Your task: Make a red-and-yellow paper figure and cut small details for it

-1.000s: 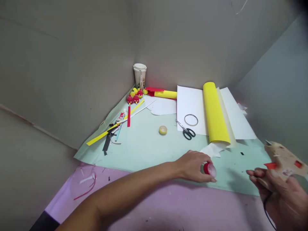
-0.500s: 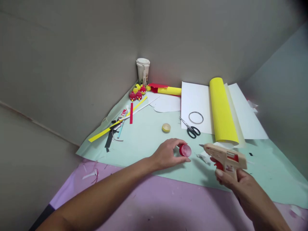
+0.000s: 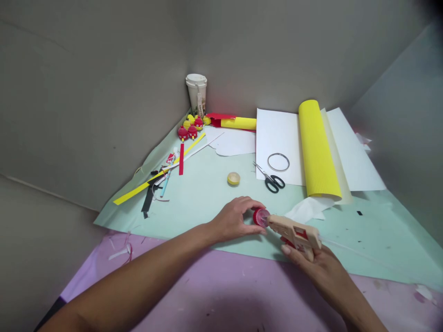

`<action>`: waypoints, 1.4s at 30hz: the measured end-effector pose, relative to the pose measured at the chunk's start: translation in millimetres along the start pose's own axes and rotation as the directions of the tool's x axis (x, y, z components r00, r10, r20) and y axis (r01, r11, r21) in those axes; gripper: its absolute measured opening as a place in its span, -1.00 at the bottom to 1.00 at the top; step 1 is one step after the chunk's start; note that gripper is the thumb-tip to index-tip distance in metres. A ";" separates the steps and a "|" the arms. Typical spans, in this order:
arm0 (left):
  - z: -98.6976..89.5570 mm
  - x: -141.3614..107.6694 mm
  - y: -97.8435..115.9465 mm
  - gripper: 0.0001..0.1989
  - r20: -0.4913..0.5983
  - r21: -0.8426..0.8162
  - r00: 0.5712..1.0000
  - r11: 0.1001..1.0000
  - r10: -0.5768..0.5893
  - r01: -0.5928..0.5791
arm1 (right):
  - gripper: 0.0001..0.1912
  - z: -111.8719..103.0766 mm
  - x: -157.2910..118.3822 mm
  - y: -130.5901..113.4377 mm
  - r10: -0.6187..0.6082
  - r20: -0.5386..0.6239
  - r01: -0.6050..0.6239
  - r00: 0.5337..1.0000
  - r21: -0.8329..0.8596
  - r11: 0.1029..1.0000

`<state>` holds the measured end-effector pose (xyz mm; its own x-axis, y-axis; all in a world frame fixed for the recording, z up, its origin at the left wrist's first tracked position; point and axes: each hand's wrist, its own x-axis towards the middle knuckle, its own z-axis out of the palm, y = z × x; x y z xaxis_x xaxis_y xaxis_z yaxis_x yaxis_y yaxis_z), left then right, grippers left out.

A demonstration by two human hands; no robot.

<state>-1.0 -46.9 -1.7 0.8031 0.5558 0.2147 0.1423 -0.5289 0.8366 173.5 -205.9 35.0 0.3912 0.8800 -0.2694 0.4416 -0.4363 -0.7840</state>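
Note:
Between the thumb and fingers of my left hand [image 3: 238, 219] is a small red ridged paper cup [image 3: 258, 216], its hollow side turned to the right. My right hand [image 3: 314, 263] grips a beige glue gun [image 3: 294, 230] by its handle, fingers near the red trigger. The gun's nozzle points left into the cup's opening; whether the tip touches the inside I cannot tell. A similar yellow ridged cup [image 3: 233, 179] sits on the green sheet beyond my left hand. Black-handled scissors [image 3: 272, 180] lie to its right, blades pointing away.
A roll of yellow corrugated paper [image 3: 318, 152] rests on white sheets [image 3: 356, 152] at the right. Paper strips [image 3: 155, 182] lie at the left. Small red and yellow pieces [image 3: 188, 131] cluster before a lidded cup [image 3: 196, 94]. A ring [image 3: 278, 162] lies near the scissors.
My right hand has brought the glue gun left, so its nozzle now reaches into the red cup. My left hand still holds the cup. The view has shifted slightly.

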 end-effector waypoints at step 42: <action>4.0 0.5 -4.6 -0.43 0.038 0.073 0.998 0.996 0.056 -0.059 | -0.48 -3.6 1.1 6.2 -0.155 0.129 0.174 0.979 -0.155 0.972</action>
<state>1.0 -46.8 -7.5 0.8314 0.5001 0.2421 0.1363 -0.6060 0.7837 179.6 -208.3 31.9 0.2106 0.9538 -0.2144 0.6230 -0.3000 -0.7225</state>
